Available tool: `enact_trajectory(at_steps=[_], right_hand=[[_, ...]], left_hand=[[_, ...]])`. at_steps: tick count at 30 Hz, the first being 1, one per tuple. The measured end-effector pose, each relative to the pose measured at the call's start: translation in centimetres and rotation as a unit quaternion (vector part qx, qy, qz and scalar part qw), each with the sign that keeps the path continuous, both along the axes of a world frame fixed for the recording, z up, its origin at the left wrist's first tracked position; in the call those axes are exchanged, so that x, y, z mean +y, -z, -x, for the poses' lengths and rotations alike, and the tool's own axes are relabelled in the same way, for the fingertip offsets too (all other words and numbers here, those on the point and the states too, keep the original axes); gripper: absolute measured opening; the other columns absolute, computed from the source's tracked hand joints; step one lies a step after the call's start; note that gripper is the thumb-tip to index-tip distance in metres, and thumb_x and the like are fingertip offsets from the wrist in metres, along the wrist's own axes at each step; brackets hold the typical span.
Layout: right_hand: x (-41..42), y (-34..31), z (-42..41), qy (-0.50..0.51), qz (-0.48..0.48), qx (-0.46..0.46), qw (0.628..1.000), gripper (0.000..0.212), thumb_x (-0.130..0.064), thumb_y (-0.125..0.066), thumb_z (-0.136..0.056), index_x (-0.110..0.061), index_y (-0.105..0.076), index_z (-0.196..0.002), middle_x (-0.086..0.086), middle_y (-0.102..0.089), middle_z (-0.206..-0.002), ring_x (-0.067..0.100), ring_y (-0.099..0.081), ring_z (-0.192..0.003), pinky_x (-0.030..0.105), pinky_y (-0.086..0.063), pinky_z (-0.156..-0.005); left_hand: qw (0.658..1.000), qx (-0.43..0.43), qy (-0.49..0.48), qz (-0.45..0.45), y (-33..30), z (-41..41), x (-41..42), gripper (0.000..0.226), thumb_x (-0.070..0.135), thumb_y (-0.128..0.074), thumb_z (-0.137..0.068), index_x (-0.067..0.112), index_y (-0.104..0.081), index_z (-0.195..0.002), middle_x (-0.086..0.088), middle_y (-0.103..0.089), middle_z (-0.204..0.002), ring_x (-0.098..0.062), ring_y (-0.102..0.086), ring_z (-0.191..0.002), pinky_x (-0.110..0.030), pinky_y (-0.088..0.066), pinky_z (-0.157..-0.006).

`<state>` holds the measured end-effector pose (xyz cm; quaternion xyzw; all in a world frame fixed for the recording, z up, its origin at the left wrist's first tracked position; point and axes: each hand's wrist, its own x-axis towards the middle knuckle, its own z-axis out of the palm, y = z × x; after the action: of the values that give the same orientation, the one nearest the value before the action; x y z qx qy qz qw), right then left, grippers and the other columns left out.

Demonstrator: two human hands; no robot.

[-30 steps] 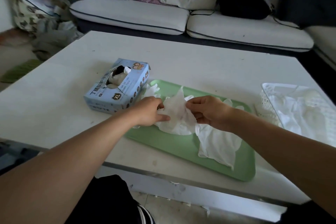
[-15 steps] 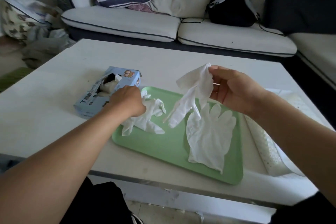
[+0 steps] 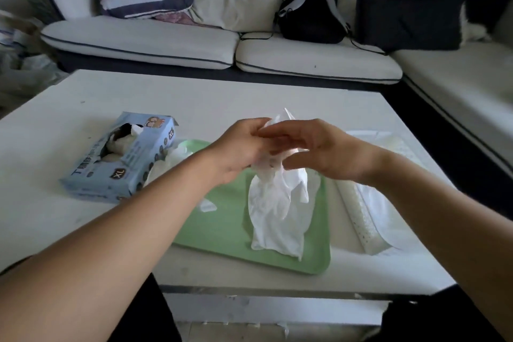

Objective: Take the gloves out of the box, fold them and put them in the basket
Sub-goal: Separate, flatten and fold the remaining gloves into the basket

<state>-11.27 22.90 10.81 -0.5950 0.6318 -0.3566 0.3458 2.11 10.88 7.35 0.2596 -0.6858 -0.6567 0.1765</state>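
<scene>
Both hands meet above green tray (image 3: pixel 222 233) on white tabletop (image 3: pixel 55 219). Left hand (image 3: pixel 241 147) and right hand (image 3: pixel 319 153) hold white glove (image 3: pixel 269 203) up between them; glove hangs down, lower end reaching tray. Exact finger grip blurred. Blue glove box (image 3: pixel 122 164) left of tray, touching its corner, top torn open, gloves showing inside. More white gloves (image 3: pixel 177 153) between box and tray. White basket (image 3: pixel 366 219) right of tray, white material inside. Sofa (image 3: pixel 166 41) behind tabletop, black bag (image 3: pixel 311 16) on it.
</scene>
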Motion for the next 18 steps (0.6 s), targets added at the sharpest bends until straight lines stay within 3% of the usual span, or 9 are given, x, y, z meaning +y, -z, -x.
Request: enact_trajectory(at_steps=[2,3,5,7,9,11,15,18], right_hand=[[0.8,-0.9,1.6,0.054,0.034,-0.02,0.998,0.04,0.007,-0.071,-0.085,-0.016,-0.069,-0.118,0.004,-0.072,-0.115,0.029,-0.07,-0.101,0.043,-0.059,-0.089],[1.1,-1.2,2.5,0.106,0.058,0.009,0.993,0.04,-0.001,-0.079,-0.081,-0.017,-0.069,-0.116,-0.001,-0.072,-0.114,0.024,-0.07,-0.099,0.044,-0.058,-0.09],[1.2,-1.0,4.0,0.183,0.056,0.078,0.979,0.067,-0.023,-0.091,-0.069,-0.026,-0.06,-0.129,-0.01,-0.062,-0.128,0.012,-0.062,-0.113,0.037,-0.052,-0.1],[1.4,-0.2,4.9,0.141,-0.002,0.036,0.989,0.085,-0.038,-0.091,-0.066,-0.03,-0.051,-0.141,-0.011,-0.055,-0.139,0.012,-0.053,-0.128,0.038,-0.043,-0.109],[1.6,1.0,5.2,0.046,-0.062,-0.114,0.99,0.064,-0.032,-0.082,-0.081,-0.022,-0.055,-0.139,0.002,-0.062,-0.136,0.022,-0.059,-0.127,0.046,-0.044,-0.11],[1.7,1.3,5.1,0.027,-0.073,-0.229,0.97,0.049,-0.026,-0.069,-0.091,-0.01,-0.057,-0.136,0.01,-0.066,-0.129,0.028,-0.064,-0.119,0.047,-0.049,-0.104],[1.2,0.6,5.0,0.124,-0.032,-0.309,0.942,0.041,-0.018,-0.066,-0.089,0.001,-0.064,-0.125,0.016,-0.07,-0.12,0.028,-0.068,-0.106,0.035,-0.059,-0.089],[1.5,0.1,4.8,0.102,-0.066,-0.331,0.936,0.035,-0.012,-0.062,-0.094,0.006,-0.062,-0.125,0.02,-0.069,-0.119,0.028,-0.07,-0.101,0.033,-0.06,-0.08]], left_hand=[[1.0,-0.003,-0.015,0.01,0.2,0.6,-0.1,0.013,0.016,-0.069,-0.096,0.008,-0.074,-0.105,-0.009,-0.076,-0.099,-0.021,-0.069,-0.087,-0.029,-0.055,-0.071],[1.0,0.004,-0.027,-0.013,0.0,0.9,0.1,0.014,0.02,-0.065,-0.099,0.011,-0.075,-0.101,-0.007,-0.077,-0.099,-0.02,-0.071,-0.086,-0.031,-0.058,-0.074],[0.996,0.028,-0.029,-0.084,-0.4,1.0,0.4,0.019,0.027,-0.06,-0.101,0.013,-0.073,-0.104,-0.008,-0.077,-0.103,-0.022,-0.072,-0.089,-0.036,-0.059,-0.084],[0.99,0.043,0.004,-0.131,-0.8,1.0,0.6,0.027,0.032,-0.055,-0.103,0.013,-0.072,-0.112,-0.01,-0.076,-0.11,-0.025,-0.073,-0.097,-0.04,-0.056,-0.093],[0.987,0.048,0.037,-0.152,-1.1,0.9,0.9,0.033,0.034,-0.05,-0.104,0.012,-0.068,-0.121,-0.013,-0.073,-0.119,-0.028,-0.071,-0.106,-0.043,-0.056,-0.095],[0.985,0.047,0.053,-0.157,-0.9,1.0,1.0,0.035,0.032,-0.046,-0.106,0.013,-0.065,-0.127,-0.013,-0.071,-0.124,-0.029,-0.069,-0.112,-0.044,-0.055,-0.098],[0.99,0.03,0.049,-0.13,-1.0,0.9,0.6,0.028,0.031,-0.05,-0.103,0.018,-0.069,-0.12,-0.007,-0.074,-0.119,-0.024,-0.071,-0.107,-0.039,-0.056,-0.093],[0.994,0.022,0.067,-0.086,-1.3,0.4,0.1,0.031,0.038,-0.063,-0.088,0.023,-0.074,-0.112,-0.006,-0.076,-0.112,-0.022,-0.072,-0.096,-0.037,-0.058,-0.082]])
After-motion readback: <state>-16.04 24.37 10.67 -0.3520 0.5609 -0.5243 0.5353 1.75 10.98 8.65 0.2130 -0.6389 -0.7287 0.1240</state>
